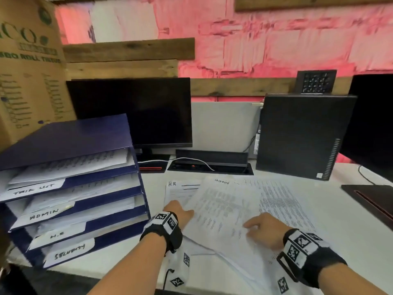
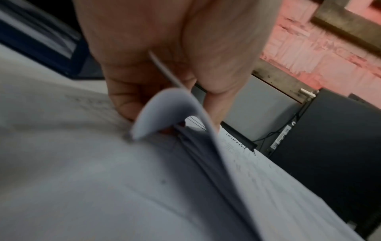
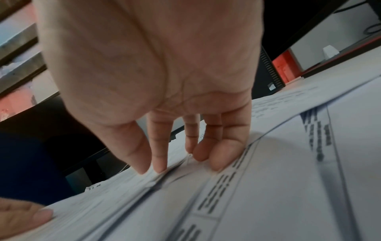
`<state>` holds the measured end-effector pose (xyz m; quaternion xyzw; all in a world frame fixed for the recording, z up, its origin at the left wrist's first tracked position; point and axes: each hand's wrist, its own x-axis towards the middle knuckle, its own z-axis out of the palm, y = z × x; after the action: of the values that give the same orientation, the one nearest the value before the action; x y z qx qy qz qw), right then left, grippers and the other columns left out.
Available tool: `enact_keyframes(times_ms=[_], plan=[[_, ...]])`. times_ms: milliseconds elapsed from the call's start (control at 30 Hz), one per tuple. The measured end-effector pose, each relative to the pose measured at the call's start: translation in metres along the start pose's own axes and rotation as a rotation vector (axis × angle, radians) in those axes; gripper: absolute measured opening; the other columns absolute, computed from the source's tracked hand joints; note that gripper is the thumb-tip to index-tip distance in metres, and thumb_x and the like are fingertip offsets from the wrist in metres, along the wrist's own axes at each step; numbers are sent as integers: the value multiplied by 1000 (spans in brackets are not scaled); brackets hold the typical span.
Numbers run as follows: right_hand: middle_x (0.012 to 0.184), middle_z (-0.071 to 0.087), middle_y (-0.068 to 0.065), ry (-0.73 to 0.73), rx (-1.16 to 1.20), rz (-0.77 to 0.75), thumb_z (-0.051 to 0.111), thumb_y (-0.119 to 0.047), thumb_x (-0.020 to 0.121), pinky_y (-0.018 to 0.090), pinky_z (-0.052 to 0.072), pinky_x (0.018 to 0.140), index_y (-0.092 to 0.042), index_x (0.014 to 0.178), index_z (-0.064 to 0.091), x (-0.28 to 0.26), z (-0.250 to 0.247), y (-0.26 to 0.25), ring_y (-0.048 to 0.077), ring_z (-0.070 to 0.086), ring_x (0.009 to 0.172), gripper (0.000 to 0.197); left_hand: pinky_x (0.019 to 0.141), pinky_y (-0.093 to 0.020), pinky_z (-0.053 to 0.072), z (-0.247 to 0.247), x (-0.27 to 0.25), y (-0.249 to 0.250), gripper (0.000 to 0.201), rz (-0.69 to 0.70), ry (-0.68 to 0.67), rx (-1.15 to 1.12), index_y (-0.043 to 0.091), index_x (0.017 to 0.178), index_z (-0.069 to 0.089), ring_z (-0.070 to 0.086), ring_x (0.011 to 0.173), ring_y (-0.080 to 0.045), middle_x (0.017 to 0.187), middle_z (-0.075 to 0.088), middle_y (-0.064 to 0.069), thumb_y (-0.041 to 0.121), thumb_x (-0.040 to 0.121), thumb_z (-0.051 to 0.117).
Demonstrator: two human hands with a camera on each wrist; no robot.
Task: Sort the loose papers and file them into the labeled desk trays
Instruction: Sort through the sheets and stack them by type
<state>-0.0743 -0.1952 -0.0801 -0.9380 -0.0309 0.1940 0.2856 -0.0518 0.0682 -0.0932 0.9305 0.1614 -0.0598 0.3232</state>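
Loose printed papers (image 1: 225, 209) lie fanned out on the white desk (image 1: 350, 220). The top sheet is headed "Security"; a sheet marked "H.R" (image 1: 176, 188) peeks out at the left. My left hand (image 1: 180, 211) pinches the left edge of the top sheet, whose corner (image 2: 164, 110) curls up between thumb and fingers (image 2: 123, 101). My right hand (image 1: 259, 227) rests with straight fingertips (image 3: 218, 161) pressing on the pile. A blue stack of trays (image 1: 63, 141) stands at the left, labelled Task List, Admin (image 1: 43, 213), H.R and Security (image 1: 69, 251), each holding papers.
Behind the papers stand a dark monitor (image 1: 131, 111), a desk cable box (image 1: 212, 162) and a black PC tower (image 1: 297, 135). A second monitor (image 1: 372, 120) with its base (image 1: 372, 201) sits at the right. A cardboard box (image 1: 27, 71) rises behind the trays.
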Motion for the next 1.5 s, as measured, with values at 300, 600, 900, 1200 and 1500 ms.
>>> enact_keyframes(times_ms=[300, 600, 900, 1200, 1500], plan=[[126, 52, -3, 62, 71, 17, 54, -19, 90, 9, 46, 58, -19, 123, 54, 1, -7, 11, 8, 54, 92, 34, 76, -25, 47, -2, -10, 0, 11, 107, 43, -180, 13, 90, 62, 60, 85, -22, 94, 64, -5, 14, 83, 69], [96, 62, 7, 76, 516, 71, 70, -35, 83, 26, 55, 60, -12, 144, 32, -8, -11, 13, 17, 62, 78, 76, 53, -14, 43, -19, -41, 2, 6, 219, 212, -572, 11, 88, 67, 64, 74, -16, 80, 67, 3, 5, 85, 67], [153, 29, 3, 22, -315, -19, 43, -33, 98, 33, 27, 112, -16, 146, 32, -37, -7, 11, 23, 33, 137, 52, 60, -20, 43, -33, -53, -3, 15, 161, 271, -582, 9, 108, 58, 59, 75, -15, 100, 64, -8, 9, 93, 57], [117, 65, -7, 210, -158, -75, 57, -27, 88, 27, 47, 97, -26, 112, 67, -31, -23, 23, 13, 60, 109, 26, 74, -28, 44, -7, -44, 4, 25, 73, 195, -488, 0, 115, 58, 56, 84, -23, 110, 65, -16, 7, 91, 58], [142, 39, 11, 230, -359, 348, 60, -77, 65, 35, 35, 105, -10, 142, 25, -16, -26, 46, 28, 38, 130, 108, 71, -27, 41, 7, -39, -10, 13, 13, 134, -397, 2, 105, 57, 55, 83, -24, 94, 59, -10, 6, 92, 57]])
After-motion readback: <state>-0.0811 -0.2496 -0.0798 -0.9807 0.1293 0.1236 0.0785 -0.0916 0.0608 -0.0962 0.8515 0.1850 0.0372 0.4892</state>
